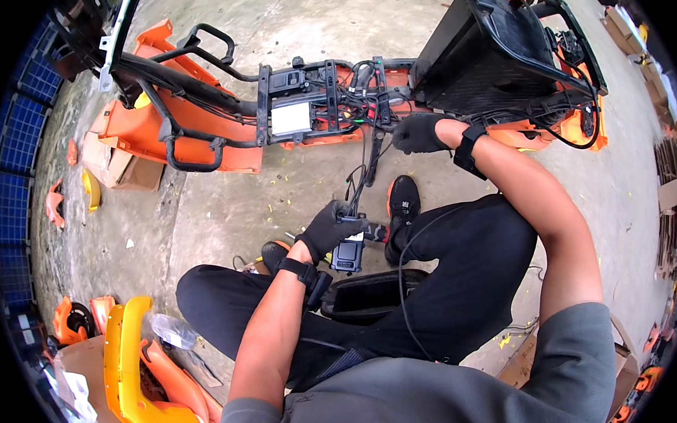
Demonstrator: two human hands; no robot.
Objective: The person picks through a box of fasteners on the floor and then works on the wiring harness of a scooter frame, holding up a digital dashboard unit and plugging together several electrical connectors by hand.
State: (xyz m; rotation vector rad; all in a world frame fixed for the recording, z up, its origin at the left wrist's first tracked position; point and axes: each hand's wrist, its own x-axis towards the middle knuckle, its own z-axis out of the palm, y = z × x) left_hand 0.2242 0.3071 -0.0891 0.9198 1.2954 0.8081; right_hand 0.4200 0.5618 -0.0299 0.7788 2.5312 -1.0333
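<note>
My left hand (330, 230), in a black glove, is closed round a small black box-shaped module (347, 256) between my knees. Dark cables (353, 189) run from the module up toward the vehicle frame (264, 104), an open black frame with orange body panels. My right hand (421, 133), also gloved, is curled at the frame's near edge, beside the tangle of wires (367, 109). Whatever its fingers grip, if anything, is hidden. A white rectangular block (291, 119) and a black box (288, 82) sit in the middle of the frame.
A large black panel (469, 65) rises at the frame's right end. An open black case (372, 296) lies between my legs. Yellow and orange panels (125, 361) are at lower left; a cardboard box (123, 162) stands left. Blue crates (21, 130) line the far left.
</note>
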